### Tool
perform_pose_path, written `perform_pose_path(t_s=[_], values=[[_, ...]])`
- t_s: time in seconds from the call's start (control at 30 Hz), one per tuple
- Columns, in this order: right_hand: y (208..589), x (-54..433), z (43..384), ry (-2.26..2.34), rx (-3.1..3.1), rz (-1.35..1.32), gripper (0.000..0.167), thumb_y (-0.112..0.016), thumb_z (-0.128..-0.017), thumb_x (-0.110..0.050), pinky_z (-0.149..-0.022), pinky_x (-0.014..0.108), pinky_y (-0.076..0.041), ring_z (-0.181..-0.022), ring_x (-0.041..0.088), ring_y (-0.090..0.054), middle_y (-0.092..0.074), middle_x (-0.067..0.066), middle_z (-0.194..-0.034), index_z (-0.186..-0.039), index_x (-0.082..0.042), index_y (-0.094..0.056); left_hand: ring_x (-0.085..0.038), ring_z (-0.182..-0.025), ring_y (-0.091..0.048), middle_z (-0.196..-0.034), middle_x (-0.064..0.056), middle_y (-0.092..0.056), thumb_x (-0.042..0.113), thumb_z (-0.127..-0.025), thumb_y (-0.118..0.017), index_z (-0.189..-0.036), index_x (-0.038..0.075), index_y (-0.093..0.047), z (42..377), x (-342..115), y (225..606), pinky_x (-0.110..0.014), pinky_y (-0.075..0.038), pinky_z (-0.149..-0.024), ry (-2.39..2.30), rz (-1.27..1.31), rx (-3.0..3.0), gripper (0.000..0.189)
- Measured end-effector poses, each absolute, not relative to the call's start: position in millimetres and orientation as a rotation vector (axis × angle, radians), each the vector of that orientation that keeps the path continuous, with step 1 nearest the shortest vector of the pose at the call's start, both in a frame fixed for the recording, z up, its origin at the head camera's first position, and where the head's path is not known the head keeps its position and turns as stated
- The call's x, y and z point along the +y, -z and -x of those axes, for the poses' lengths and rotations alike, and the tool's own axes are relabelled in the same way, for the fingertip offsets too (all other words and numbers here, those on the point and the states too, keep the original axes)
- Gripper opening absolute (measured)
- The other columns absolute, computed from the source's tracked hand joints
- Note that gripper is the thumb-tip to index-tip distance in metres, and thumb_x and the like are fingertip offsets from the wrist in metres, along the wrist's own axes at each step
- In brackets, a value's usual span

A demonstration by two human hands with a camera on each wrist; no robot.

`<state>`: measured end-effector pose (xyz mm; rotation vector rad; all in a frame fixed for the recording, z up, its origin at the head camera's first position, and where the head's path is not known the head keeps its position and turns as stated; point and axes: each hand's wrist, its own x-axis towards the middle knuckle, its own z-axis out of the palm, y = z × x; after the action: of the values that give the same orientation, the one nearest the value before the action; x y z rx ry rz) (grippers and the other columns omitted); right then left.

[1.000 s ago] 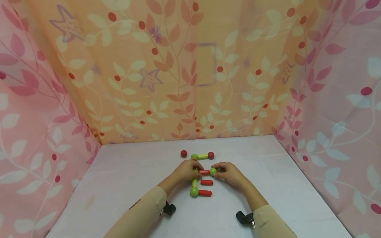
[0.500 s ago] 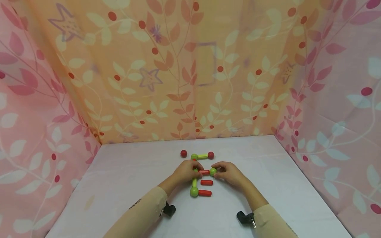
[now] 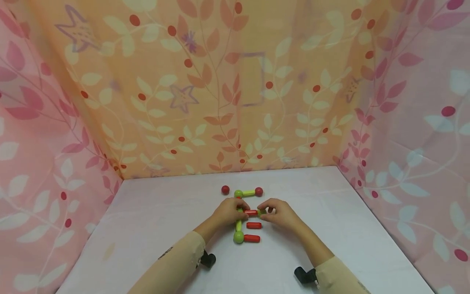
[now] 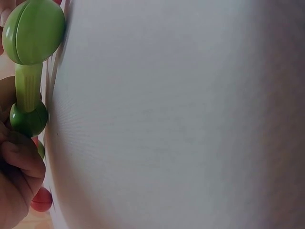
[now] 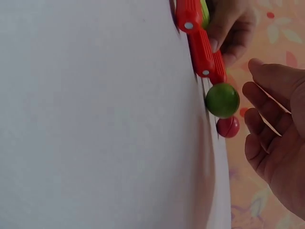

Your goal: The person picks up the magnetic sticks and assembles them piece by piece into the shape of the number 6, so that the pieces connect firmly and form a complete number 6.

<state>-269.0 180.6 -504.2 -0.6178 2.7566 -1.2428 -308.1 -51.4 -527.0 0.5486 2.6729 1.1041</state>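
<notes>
Green balls and short rods lie joined in a toy construction on the table. My left hand (image 3: 228,210) holds the green ball (image 4: 28,119) at the middle joint, which its fingers largely hide in the head view. From there a red rod (image 3: 251,212) runs right to another green ball (image 5: 222,100). Above that ball is my right hand (image 3: 280,212), its fingers loosely bent; the right wrist view shows a gap between them and the ball. A yellow-green rod (image 4: 28,86) leads from the held joint to the nearest green ball (image 3: 238,237), which bears a red rod (image 3: 251,238).
A loose red rod (image 3: 254,225) lies between the two red-rod branches. At the far end a green ball (image 3: 238,193) joins a yellow-green rod (image 3: 249,193) and a red ball (image 3: 258,191). Another red ball (image 3: 225,190) lies apart. Patterned curtains (image 3: 235,102) enclose the white table (image 3: 165,204).
My right hand has shifted slightly left, over the right-hand green ball, which its fingers now partly cover. The left hand stays in place, and the view has turned a little.
</notes>
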Motion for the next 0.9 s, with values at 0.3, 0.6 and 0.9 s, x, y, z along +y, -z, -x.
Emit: perform_pose_path(t_s=[0.3, 0.6, 0.9], values=[[513, 166, 257, 1.170, 2.728, 0.667, 0.025, -0.073, -0.078, -0.023, -0.066, 0.025, -0.047, -0.077, 0.013, -0.053, -0.063, -0.005, -0.091, -0.102, -0.019, -0.067, -0.013, -0.083, -0.050, -0.084, 0.015, -0.059, 0.035, -0.072, -0.076, -0.084, 0.037, -0.065, 308, -53, 526, -0.028, -0.044, -0.066, -1.070, -0.540, 2.672, 0.016], [518, 155, 254, 1.068, 2.798, 0.673, 0.024, -0.073, -0.077, -0.028, -0.077, 0.030, -0.045, -0.084, 0.010, -0.055, -0.062, -0.011, -0.095, -0.099, -0.021, -0.068, -0.012, -0.083, -0.050, -0.083, 0.016, -0.060, 0.035, -0.072, -0.077, -0.083, 0.036, -0.066, 310, -53, 522, -0.028, -0.043, -0.068, -1.081, -0.557, 2.681, 0.016], [524, 149, 249, 1.020, 2.828, 0.619, 0.022, -0.075, -0.074, -0.032, -0.075, 0.031, -0.044, -0.080, 0.008, -0.053, -0.059, -0.014, -0.087, -0.095, -0.027, -0.069, -0.013, -0.082, -0.050, -0.084, 0.015, -0.060, 0.032, -0.073, -0.077, -0.085, 0.034, -0.067, 307, -54, 527, -0.029, -0.043, -0.068, -1.101, -0.547, 2.681, 0.015]])
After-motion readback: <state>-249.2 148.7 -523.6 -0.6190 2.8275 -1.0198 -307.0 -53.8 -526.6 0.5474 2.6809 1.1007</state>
